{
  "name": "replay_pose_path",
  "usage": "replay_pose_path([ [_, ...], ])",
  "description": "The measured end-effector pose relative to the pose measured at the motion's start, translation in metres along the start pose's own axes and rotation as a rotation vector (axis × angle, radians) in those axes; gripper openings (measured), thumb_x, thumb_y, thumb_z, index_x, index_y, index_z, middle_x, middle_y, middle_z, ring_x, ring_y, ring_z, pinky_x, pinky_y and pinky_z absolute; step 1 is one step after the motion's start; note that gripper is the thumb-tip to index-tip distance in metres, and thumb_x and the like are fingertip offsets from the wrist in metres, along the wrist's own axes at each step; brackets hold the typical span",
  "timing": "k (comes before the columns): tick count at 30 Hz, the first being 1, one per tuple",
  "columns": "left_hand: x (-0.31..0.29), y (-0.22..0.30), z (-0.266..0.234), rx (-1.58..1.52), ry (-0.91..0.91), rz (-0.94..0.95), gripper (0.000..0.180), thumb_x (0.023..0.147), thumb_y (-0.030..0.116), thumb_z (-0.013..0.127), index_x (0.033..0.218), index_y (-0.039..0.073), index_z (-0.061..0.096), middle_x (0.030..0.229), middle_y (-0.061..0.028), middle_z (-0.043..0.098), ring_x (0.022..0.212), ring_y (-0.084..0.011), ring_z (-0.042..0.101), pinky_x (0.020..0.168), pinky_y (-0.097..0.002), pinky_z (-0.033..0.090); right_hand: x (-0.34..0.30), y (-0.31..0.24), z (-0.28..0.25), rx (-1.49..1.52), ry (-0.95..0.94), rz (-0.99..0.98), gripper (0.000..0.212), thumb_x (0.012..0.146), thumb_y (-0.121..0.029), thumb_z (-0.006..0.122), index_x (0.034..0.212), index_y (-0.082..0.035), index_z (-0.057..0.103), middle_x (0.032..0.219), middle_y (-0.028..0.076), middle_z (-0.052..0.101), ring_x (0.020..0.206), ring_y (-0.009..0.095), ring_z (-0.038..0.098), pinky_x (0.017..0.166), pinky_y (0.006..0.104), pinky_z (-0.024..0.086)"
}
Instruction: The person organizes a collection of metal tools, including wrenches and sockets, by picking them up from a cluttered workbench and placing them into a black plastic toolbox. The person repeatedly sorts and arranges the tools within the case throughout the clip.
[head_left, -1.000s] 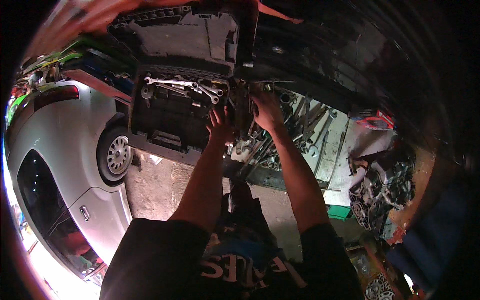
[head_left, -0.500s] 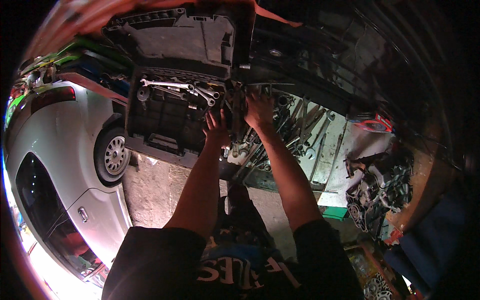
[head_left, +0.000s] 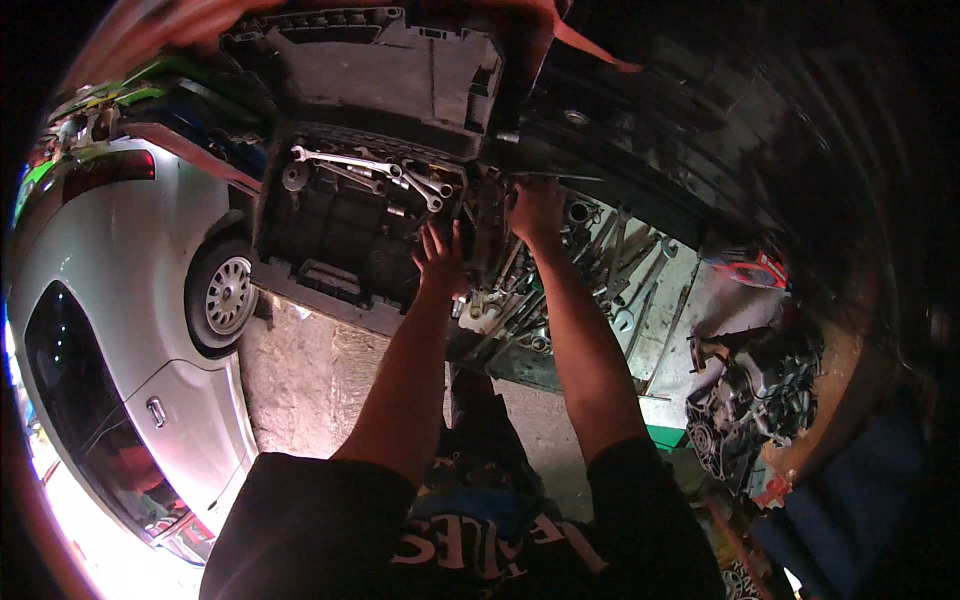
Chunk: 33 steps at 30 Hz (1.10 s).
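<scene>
My left hand [head_left: 439, 262] lies at the right rim of an open black tool case [head_left: 325, 228], its fingers spread and nothing gripped. Inside the case are several combination wrenches [head_left: 345, 160], a round metal piece [head_left: 295, 177] and a small socket [head_left: 396, 211]. Just right of the case, my right hand [head_left: 537, 212] is curled with its fingers bent down at the back of a pile of tools; whatever they hold is hidden. Around and below it lie loose wrenches and long hand tools [head_left: 610, 255] on a pale bench surface [head_left: 665, 325].
The case's lid [head_left: 385, 80] stands raised at the back. A silver car [head_left: 165, 250] is close on the left. To the right are a red-and-black package [head_left: 750, 268] and a greasy metal engine part [head_left: 760, 395]. A dark panel [head_left: 640, 130] rises behind the bench.
My right hand has gone from stretched fingers to a curled shape and shifted slightly. The left hand stays by the case rim. The whole view has shifted slightly.
</scene>
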<state>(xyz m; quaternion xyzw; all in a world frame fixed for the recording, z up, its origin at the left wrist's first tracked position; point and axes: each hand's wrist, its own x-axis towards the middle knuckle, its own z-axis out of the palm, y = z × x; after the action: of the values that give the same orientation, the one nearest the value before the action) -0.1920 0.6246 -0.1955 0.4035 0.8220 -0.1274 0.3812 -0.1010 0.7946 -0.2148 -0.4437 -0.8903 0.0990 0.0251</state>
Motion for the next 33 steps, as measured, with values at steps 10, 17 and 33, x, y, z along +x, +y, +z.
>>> replay_pose_path([
  [10, 0.005, 0.000, 0.007, 0.045, 0.036, -0.051, 0.118, 0.070, 0.029, 0.071, 0.148, 0.019, -0.017, 0.151, -0.0295, -0.013, 0.142, -0.0437, -0.006, 0.103, -0.0697, 0.020, 0.013, -0.047, -0.009, 0.155, -0.156, 0.478, 0.060, 0.083, -0.052, 0.053, 0.121, -0.005, 0.058, 0.128, 0.019, 0.043, 0.119, 0.043, 0.038, 0.096, 0.0619, 0.030],
  [17, 0.003, -0.008, 0.013, -0.059, 0.087, -0.030, 0.117, 0.072, 0.030, 0.070, 0.148, 0.020, -0.018, 0.151, -0.0282, -0.014, 0.142, -0.0428, -0.007, 0.104, -0.0685, 0.019, 0.021, -0.041, 0.002, 0.264, -0.243, 0.479, 0.062, 0.083, -0.050, 0.053, 0.126, -0.005, 0.054, 0.135, 0.023, 0.038, 0.125, 0.049, 0.031, 0.099, 0.0677, 0.025],
  [33, 0.009, -0.009, 0.024, -0.041, 0.142, -0.009, 0.117, 0.072, 0.036, 0.071, 0.148, 0.019, -0.016, 0.151, -0.0301, -0.011, 0.142, -0.0457, -0.005, 0.104, -0.0698, 0.017, 0.013, 0.020, -0.009, 2.370, 0.174, 0.769, 0.030, 0.089, -0.028, 0.053, 0.109, -0.007, 0.060, 0.102, 0.006, 0.061, 0.093, 0.023, 0.057, 0.083, 0.0386, 0.045],
])
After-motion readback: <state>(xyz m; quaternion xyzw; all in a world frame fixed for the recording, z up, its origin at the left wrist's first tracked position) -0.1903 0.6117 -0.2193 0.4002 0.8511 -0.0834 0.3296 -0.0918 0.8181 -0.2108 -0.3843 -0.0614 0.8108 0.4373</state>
